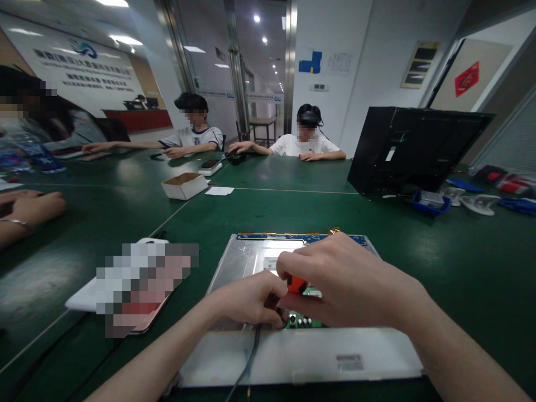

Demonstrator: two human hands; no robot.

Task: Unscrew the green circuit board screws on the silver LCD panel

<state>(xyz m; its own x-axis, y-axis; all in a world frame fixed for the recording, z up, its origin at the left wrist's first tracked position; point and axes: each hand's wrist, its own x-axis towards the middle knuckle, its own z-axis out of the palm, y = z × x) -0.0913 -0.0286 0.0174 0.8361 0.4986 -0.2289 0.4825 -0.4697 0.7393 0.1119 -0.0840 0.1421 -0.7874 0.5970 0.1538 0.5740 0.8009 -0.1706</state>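
A: Green worktop [419, 262], office, others seated opposite. Status?

B: Metal panel [247, 257] lies back-up before me. My right hand [352, 285] grips the orange screwdriver [296, 285]; left hand [251, 298] fingers pinched at the green board [304, 321]. Cable [247, 363] attached; looks mid-job.

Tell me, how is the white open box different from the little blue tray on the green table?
The white box is cardboard, brown inside, and sits left of middle; the blue tray is shallower and sits right, beside the black monitor. The box looks empty; the tray holds something pale. Both rest on the green table, beyond both hands.
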